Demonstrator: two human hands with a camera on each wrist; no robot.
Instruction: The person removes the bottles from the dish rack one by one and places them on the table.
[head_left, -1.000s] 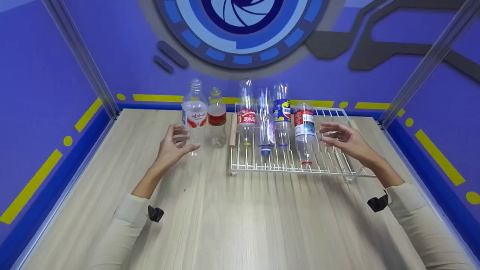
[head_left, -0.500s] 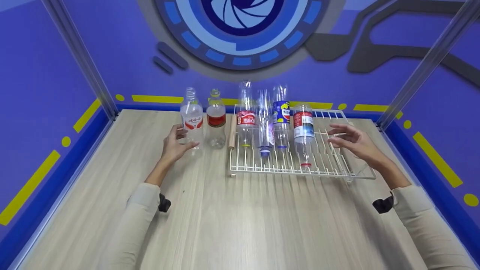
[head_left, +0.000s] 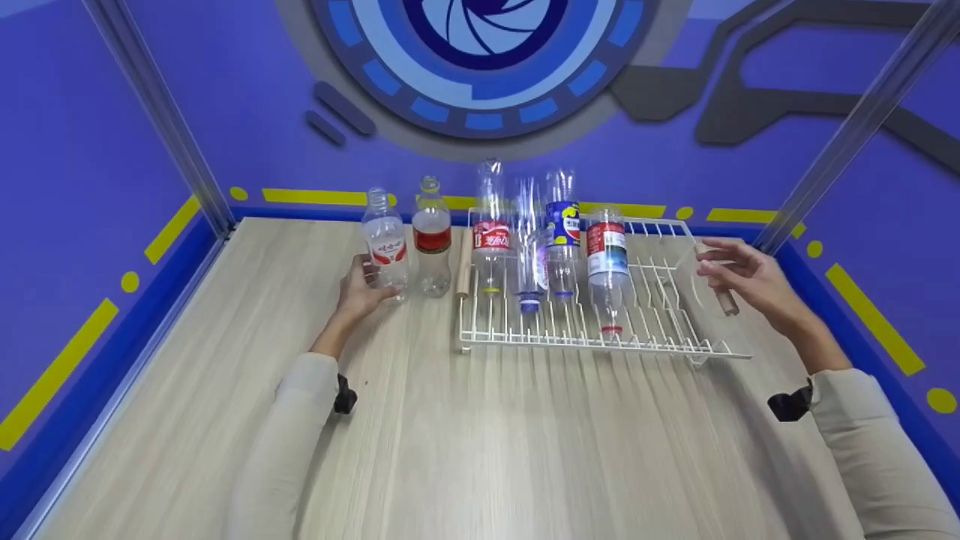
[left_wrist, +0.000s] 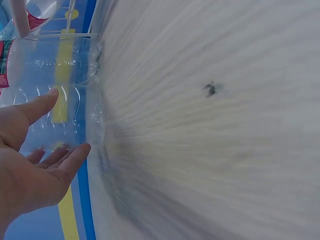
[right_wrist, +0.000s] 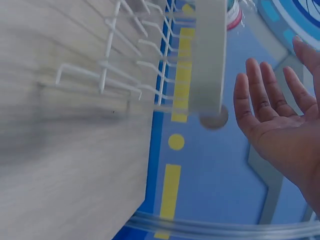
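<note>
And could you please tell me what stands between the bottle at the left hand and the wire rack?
In the head view, one clear bottle with a mostly red label stands upright between the other bottle and the rack.

Left of centre, we see a clear bottle [head_left: 386, 244] with a whitish label [head_left: 390, 256] marked in red; beside it, a transparent bottle [head_left: 433, 262] wears a red band [head_left: 433, 240] and a yellow ring [head_left: 430, 187]. At centre right, on the white wire rack [head_left: 540, 343] with pale brown handles [head_left: 464, 274], we make out a red label [head_left: 492, 235] with white lettering, a purple-blue cap [head_left: 529, 304], a blue label [head_left: 562, 223] patched with yellow, and a red, white and blue wrapper [head_left: 607, 247]. We find pale, streaky wood grain on the table [head_left: 480, 450], beige sleeves [head_left: 862, 427] below, and yellow dashes and dots along the violet-blue wall [head_left: 225, 112].
</note>
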